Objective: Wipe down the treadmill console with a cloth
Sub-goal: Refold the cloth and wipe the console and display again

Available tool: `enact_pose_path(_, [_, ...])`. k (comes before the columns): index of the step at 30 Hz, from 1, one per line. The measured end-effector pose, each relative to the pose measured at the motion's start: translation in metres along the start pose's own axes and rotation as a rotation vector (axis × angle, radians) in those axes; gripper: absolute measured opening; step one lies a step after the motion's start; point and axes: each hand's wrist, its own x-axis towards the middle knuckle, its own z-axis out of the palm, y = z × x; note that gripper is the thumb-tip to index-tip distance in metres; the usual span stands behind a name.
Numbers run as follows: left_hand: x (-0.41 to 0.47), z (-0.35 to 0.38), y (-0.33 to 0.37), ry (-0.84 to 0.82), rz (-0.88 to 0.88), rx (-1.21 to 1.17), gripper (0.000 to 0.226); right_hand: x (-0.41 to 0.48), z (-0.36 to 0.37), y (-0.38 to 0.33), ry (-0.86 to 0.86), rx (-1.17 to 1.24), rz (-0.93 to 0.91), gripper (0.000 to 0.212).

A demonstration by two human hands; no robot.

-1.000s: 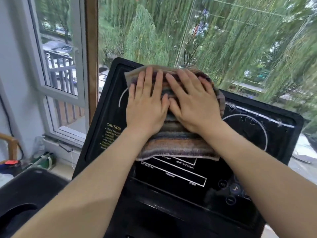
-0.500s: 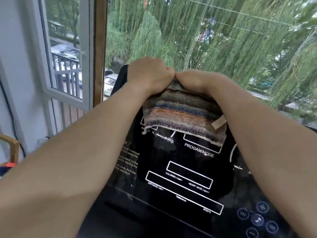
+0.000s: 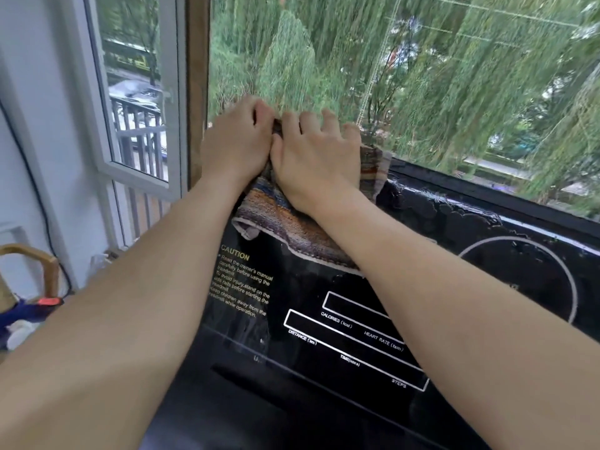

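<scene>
Wiping the upper left corner of a treadmill console, head view. Both hands press a striped cloth [image 3: 293,222] against the top edge of the black console [image 3: 487,254]. The left hand [image 3: 235,144] is curled, fingers bent over the cloth's upper part at the console's top left corner; the right hand [image 3: 316,157] lies just beside it, touching it, palm down with fingers spread and bent over the top rim. Whether either hand pinches the cloth or only bears on it cannot be told, since the fingertips fold out of sight. The cloth's lower edge hangs free below the wrists, just above the yellow caution text [image 3: 243,280]. Streaks and smears show on the glossy panel to the right of the cloth, near the white ring [image 3: 566,277], and lower down near the display boxes [image 3: 357,336].

To do this step well, judged from the present layout: keep the cloth flat under both palms, hold even pressure, and draw it along the rim in overlapping passes toward the streaked right side, so that no strip is missed. The loose lower edge may bunch; smoothing it first would help. The window [image 3: 422,76] stands directly behind the console.
</scene>
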Motion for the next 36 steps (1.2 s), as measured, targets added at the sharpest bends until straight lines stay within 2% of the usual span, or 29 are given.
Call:
enact_pose_path(4, [-0.003, -0.002, -0.007, -0.049, -0.116, -0.075, 0.030, 0.016, -0.008, 0.008, -0.065, 0.046, -0.107, 0.050])
enact_pose_path(6, [0.000, -0.005, -0.009, -0.097, -0.175, -0.137, 0.035, 0.031, -0.015, 0.008, -0.171, 0.099, -0.098, 0.053])
enact_pose_path(10, [0.006, -0.007, -0.013, -0.185, -0.358, -0.239, 0.053, 0.062, -0.023, 0.004, -0.440, 0.319, -0.088, 0.075])
enact_pose_path(13, [0.009, -0.008, -0.015, -0.241, -0.433, -0.259, 0.069, 0.081, -0.026, 0.013, -0.726, 0.652, -0.089, 0.056])
enact_pose_path(15, [0.009, -0.010, -0.013, -0.270, -0.467, -0.324, 0.066, 0.087, -0.022, 0.020, -0.831, 0.795, -0.053, 0.046])
enact_pose_path(18, [0.008, -0.012, -0.001, -0.247, -0.454, -0.214, 0.043, 0.087, -0.014, 0.024, -0.790, 0.827, -0.062, 0.039])
enact_pose_path(21, [0.011, -0.012, 0.010, -0.191, -0.474, -0.037, 0.045, 0.077, -0.023, 0.029, -0.736, 0.658, -0.137, 0.068])
enact_pose_path(24, [0.017, -0.009, 0.018, -0.130, -0.378, 0.174, 0.048, 0.062, -0.031, 0.044, -0.695, 0.532, -0.196, 0.074])
enact_pose_path(27, [0.019, -0.003, 0.039, -0.142, -0.187, 0.368, 0.041, 0.046, -0.037, 0.072, -0.740, 0.615, -0.136, 0.071])
enact_pose_path(32, [0.005, 0.025, 0.099, -0.345, 0.101, 0.448, 0.044, 0.001, -0.045, 0.133, -0.797, 0.640, -0.006, 0.063])
enact_pose_path(36, [-0.015, 0.041, 0.140, -0.419, 0.169, 0.489, 0.046, -0.031, -0.050, 0.170, -0.672, 0.570, 0.021, 0.054])
